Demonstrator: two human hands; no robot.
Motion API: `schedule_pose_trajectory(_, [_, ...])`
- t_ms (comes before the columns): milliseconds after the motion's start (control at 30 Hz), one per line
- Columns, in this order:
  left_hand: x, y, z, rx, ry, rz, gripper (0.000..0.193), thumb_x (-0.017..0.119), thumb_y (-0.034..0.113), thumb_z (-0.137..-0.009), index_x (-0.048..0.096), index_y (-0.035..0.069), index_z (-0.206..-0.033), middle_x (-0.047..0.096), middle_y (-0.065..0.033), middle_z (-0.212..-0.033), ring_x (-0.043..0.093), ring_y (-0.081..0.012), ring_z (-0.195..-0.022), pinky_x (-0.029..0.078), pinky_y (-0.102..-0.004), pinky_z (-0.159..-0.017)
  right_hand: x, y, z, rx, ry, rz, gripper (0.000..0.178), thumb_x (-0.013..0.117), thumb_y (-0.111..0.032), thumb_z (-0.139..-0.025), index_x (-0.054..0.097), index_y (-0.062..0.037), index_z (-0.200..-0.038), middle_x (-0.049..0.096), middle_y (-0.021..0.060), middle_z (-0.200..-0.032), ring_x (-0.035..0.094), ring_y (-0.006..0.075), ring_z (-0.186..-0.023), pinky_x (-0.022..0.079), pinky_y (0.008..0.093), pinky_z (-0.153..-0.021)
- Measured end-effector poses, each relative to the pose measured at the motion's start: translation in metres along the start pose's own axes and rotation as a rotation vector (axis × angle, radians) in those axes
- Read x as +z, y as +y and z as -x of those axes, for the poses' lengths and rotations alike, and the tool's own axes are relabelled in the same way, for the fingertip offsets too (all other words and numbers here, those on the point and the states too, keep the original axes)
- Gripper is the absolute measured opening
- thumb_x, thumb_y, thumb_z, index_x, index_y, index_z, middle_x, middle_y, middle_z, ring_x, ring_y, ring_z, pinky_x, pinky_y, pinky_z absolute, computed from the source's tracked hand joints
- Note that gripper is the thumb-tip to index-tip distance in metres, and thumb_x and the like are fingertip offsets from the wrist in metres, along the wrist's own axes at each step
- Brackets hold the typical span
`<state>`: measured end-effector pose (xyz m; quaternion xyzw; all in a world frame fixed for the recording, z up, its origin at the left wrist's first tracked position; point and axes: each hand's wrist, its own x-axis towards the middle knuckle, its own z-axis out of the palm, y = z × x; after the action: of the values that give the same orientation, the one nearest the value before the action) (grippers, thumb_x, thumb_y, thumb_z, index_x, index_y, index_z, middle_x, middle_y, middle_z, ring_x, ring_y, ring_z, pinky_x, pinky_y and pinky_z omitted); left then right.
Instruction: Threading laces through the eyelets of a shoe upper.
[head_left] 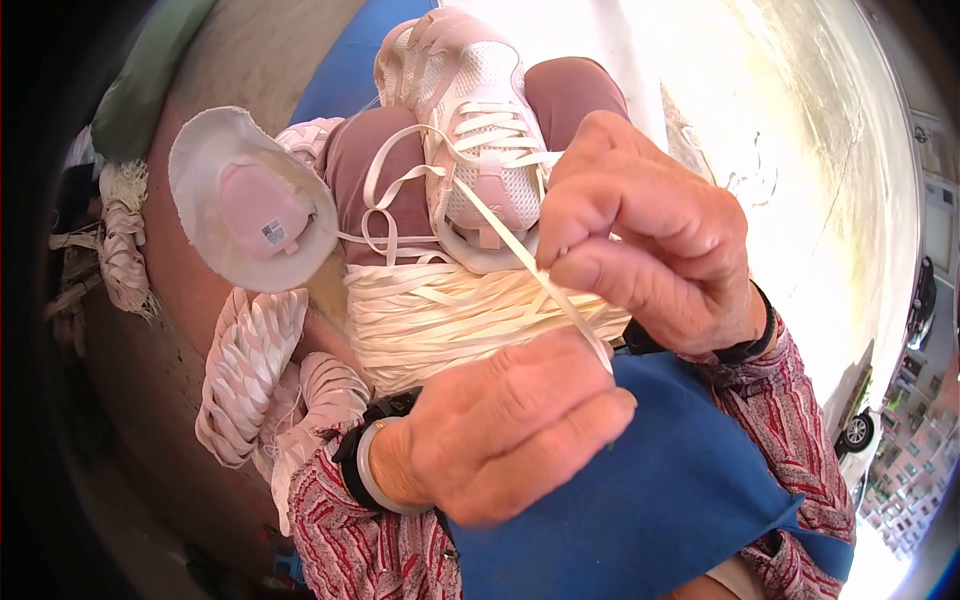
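Observation:
My left hand (505, 430) is closed in a fist around a flat cream strip (520, 255) near the picture's middle. Just above it, my right hand (645, 235) pinches the same strip between thumb and fingers. The strip runs up and left toward a pink and white sneaker (470, 130) on my foot. A thick bundle of the same cream strips (440, 315) lies across my lap under the hands. Both wrists carry dark bands.
A round white hat with a pink crown (250, 205) sits at the left. Braided cream strips (250, 370) hang beside my left knee, and more braid (120, 240) lies farther left. Blue cloth (650, 490) covers my lap. Bright pavement (800, 150) and a car (858, 432) are at right.

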<state>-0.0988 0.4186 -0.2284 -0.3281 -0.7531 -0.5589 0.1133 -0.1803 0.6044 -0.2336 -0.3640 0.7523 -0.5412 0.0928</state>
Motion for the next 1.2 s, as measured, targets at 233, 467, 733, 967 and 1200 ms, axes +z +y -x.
schedule_pose_trajectory(233, [0.025, 0.009, -0.024, 0.168, -0.032, 0.157, 0.028, 0.070, -0.006, -0.073, 0.067, -0.003, -0.100, 0.062, -0.0134, -0.094, 0.068, -0.0250, -0.079, 0.059, -0.0307, -0.068, 0.020, 0.019, 0.008, 0.226, 0.055, -0.336, 0.016, 0.053, -0.016, -0.101, 0.059, -0.0026, -0.096, 0.056, 0.0027, -0.084, 0.050, 0.0126, -0.076, 0.042, 0.0266, -0.069])
schedule_pose_trajectory(467, [-0.019, -0.060, 0.003, -0.416, 0.215, -0.003, 0.017, 0.064, 0.002, -0.087, 0.062, -0.002, -0.103, 0.062, -0.0156, -0.104, 0.060, -0.0202, -0.077, 0.049, -0.0292, -0.070, 0.016, 0.002, 0.012, 0.191, -0.043, -0.352, 0.017, 0.050, -0.017, -0.102, 0.056, -0.0022, -0.095, 0.052, 0.0016, -0.074, 0.050, 0.0107, -0.066, 0.040, 0.0268, -0.059])
schedule_pose_trajectory(733, [-0.027, -0.112, -0.012, -0.505, -0.114, -0.352, 0.015, 0.062, 0.011, -0.093, 0.065, -0.001, -0.103, 0.063, -0.0109, -0.100, 0.061, -0.0230, -0.083, 0.050, -0.0349, -0.071, 0.038, 0.003, 0.007, 0.164, -0.107, -0.350, 0.020, 0.052, -0.020, -0.100, 0.054, -0.0023, -0.092, 0.053, 0.0162, -0.070, 0.055, 0.0338, -0.062, 0.043, 0.0426, -0.058])
schedule_pose_trajectory(967, [-0.057, -0.127, -0.021, -1.068, -0.073, 0.389, 0.027, 0.055, 0.024, -0.100, 0.068, 0.002, -0.089, 0.060, 0.0006, -0.080, 0.049, -0.0099, -0.072, 0.042, -0.0250, -0.064, -0.009, -0.010, 0.016, 0.309, -0.250, -0.896, 0.022, 0.052, -0.021, -0.101, 0.056, -0.0030, -0.089, 0.051, 0.0072, -0.074, 0.049, 0.0168, -0.064, 0.042, 0.0317, -0.059])
schedule_pose_trajectory(1200, [-0.050, -0.145, -0.051, -0.956, -0.012, 0.598, 0.035, 0.054, 0.027, -0.100, 0.066, 0.004, -0.077, 0.060, 0.0011, -0.076, 0.046, -0.0081, -0.070, 0.039, -0.0219, -0.065, 0.031, -0.035, -0.002, 0.011, -0.382, -0.856, 0.024, 0.054, -0.019, -0.098, 0.052, 0.0005, -0.083, 0.056, 0.0148, -0.073, 0.057, 0.0324, -0.067, 0.045, 0.0406, -0.062])
